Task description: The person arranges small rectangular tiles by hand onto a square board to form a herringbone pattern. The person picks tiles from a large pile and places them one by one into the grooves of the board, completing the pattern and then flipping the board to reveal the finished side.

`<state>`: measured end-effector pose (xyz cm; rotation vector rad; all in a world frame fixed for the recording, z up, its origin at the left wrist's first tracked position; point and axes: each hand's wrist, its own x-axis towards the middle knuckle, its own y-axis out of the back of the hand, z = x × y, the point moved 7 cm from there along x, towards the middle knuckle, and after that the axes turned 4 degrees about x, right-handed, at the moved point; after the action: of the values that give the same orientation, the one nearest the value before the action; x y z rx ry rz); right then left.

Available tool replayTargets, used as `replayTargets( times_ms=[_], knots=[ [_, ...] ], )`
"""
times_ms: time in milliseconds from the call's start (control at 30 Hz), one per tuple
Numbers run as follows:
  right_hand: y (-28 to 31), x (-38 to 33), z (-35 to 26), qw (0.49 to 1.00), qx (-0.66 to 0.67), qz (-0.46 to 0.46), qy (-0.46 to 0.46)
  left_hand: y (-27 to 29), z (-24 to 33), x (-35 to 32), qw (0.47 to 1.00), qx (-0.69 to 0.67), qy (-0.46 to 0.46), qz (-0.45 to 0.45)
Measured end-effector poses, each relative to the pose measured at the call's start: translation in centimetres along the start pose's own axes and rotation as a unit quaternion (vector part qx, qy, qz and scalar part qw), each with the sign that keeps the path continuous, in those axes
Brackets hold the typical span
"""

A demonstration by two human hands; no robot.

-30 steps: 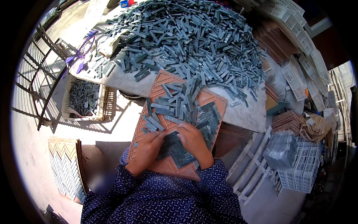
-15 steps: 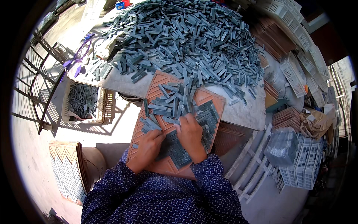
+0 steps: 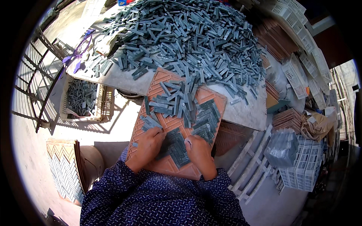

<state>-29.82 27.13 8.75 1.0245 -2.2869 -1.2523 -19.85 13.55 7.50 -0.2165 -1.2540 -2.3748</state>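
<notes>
Sunlit work area, hard shadows on the pale floor [image 3: 34, 169]. Worktop [image 3: 247, 116] carries a big pile of grey-green strips [image 3: 181, 41], spread over most of it. Grooved orange board [image 3: 160, 75] sits angled in front of the person, its far end overlapping the worktop, near end against the dark blue patterned garment [image 3: 162, 203]. On the board: loose heap [image 3: 175, 100] of strips, upper middle; laid herringbone section [image 3: 175, 147] between the hands, another [image 3: 206, 118] along the right side; bare orange grooves show between and around. Left hand [image 3: 148, 146] rests over the board's left part, fingers curled and close together, just below a few loose strips [image 3: 150, 122]; can't tell if it grips one. Right hand [image 3: 200, 153] is at the board's right side, beside the laid section, fingers folded in, thumb up near the index finger; can't tell whether anything is pinched. Left of the board: cream crate [image 3: 100, 103] of similar strips, metal railing [image 3: 39, 98] beyond, stacked boards [image 3: 64, 171] with pale herringbone on top. Right: white slatted frame [image 3: 250, 165], plastic-wrapped block [image 3: 281, 148], white crates [image 3: 301, 169], brown wrapping [image 3: 316, 126].
</notes>
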Motion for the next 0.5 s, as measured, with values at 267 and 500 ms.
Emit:
replayTargets(
  times_ms=[267,500],
  knots=[
    [-0.3,0.5,0.0,0.997,0.042,0.051,0.026,0.6,0.9,0.4,1.0,-0.005,-0.014,0.002],
    [1.8,1.5,0.2,0.985,0.095,0.145,0.021,-1.3,4.0,1.0,0.992,0.004,-0.118,-0.044]
  ],
)
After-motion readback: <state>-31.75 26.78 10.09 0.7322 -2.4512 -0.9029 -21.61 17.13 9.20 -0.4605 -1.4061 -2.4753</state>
